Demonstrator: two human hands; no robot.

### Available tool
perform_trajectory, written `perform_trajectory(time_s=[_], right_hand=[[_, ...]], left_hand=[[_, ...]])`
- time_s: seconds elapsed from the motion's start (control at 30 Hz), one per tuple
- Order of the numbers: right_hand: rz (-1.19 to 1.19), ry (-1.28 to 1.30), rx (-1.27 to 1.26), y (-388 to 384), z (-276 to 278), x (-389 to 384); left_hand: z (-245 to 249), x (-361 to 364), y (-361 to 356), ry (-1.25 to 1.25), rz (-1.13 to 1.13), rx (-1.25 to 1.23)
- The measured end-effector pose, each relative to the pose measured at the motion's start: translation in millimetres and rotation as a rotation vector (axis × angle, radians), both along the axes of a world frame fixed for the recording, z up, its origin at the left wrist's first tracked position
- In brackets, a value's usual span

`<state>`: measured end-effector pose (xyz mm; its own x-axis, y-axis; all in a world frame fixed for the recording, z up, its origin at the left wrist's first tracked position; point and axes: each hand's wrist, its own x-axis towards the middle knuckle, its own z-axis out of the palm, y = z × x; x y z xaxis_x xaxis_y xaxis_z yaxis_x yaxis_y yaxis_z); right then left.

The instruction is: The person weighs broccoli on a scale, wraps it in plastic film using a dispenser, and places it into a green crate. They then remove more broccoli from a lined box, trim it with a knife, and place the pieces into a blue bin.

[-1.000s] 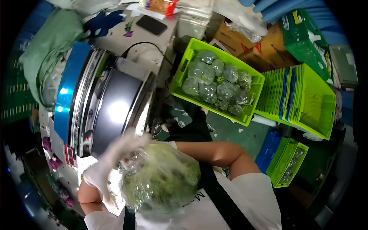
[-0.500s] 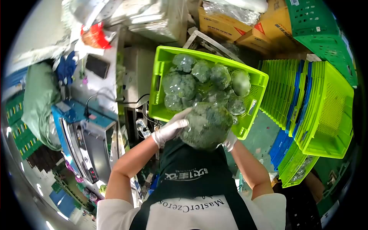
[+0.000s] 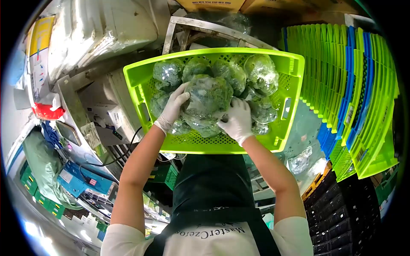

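Observation:
Between my two white-gloved hands is a large broccoli head (image 3: 208,97) in shiny clear film, over the green crate. My left hand (image 3: 174,106) grips its left side, with fingers curved round it. My right hand (image 3: 239,120) presses against its lower right side with bent fingers. Several other film-wrapped broccoli heads lie around it in the bright green plastic crate (image 3: 213,147), such as one at the back right (image 3: 260,73). The broccoli in my hands partly covers those beneath.
A row of nested green and blue crates (image 3: 337,81) stands to the right. Behind the green crate is a metal frame (image 3: 205,27). At the left are a white foam stack (image 3: 102,30) and a blue machine (image 3: 83,179). A black cable (image 3: 124,153) runs near the crate's left side.
My hands have moved forward and up in view, bringing the broccoli from the crate's near edge to over the other heads inside. The camera view has shifted closer to the crate.

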<state>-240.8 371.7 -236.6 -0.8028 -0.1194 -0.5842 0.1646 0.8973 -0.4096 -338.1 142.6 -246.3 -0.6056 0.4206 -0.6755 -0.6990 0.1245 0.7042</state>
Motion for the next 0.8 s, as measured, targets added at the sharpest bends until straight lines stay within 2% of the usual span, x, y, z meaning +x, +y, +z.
perform_trajectory(time_s=[0.07,0.1,0.13,0.2,0.23,0.27,0.33,0.37,0.4,0.47,0.53,0.57,0.6,0.67,0.73,0.8], right_hand=[[-0.185,0.082,-0.128,17,11,17],[-0.200,0.123,-0.108,24,9,29],[-0.209,0.139,-0.099,30,9,36],[-0.215,0.130,-0.114,35,9,38],[-0.219,0.129,-0.092,31,11,34],[-0.210,0.123,-0.085,27,12,28],[-0.189,0.110,-0.075,19,13,14],[-0.180,0.084,-0.079,18,15,8],[-0.167,0.105,-0.096,19,11,6],[-0.308,0.079,-0.220,27,10,4],[-0.647,-0.004,-0.567,30,4,4],[-0.707,0.019,-0.648,30,4,1],[-0.690,0.080,-0.674,29,6,-3],[-0.534,0.289,-0.582,14,10,-17],[-0.264,0.459,-0.447,-4,20,-43],[-0.252,0.387,-0.422,-14,19,-56]], left_hand=[[6,-1,2,-0.019,0.041,-0.014],[1,1,-2,-0.046,0.022,-0.047],[8,0,7,0.090,-0.037,-0.186],[26,-13,16,0.093,-0.229,-0.228],[25,-18,15,0.189,-0.413,-0.330],[37,-26,19,0.136,-0.482,-0.334],[26,-33,2,0.585,-0.656,-0.491],[25,-41,-9,0.706,-0.729,-0.505],[24,-45,-20,0.687,-0.761,-0.489],[9,-40,-50,0.603,-0.736,-0.501],[7,-32,-75,0.588,-0.778,-0.647],[6,-29,-82,0.543,-0.737,-0.578],[5,-24,-84,0.612,-0.765,-0.547],[17,-18,-70,0.724,-0.967,-0.703],[13,-13,-69,0.782,-0.992,-0.782],[11,-20,-69,0.686,-1.069,-0.759]])
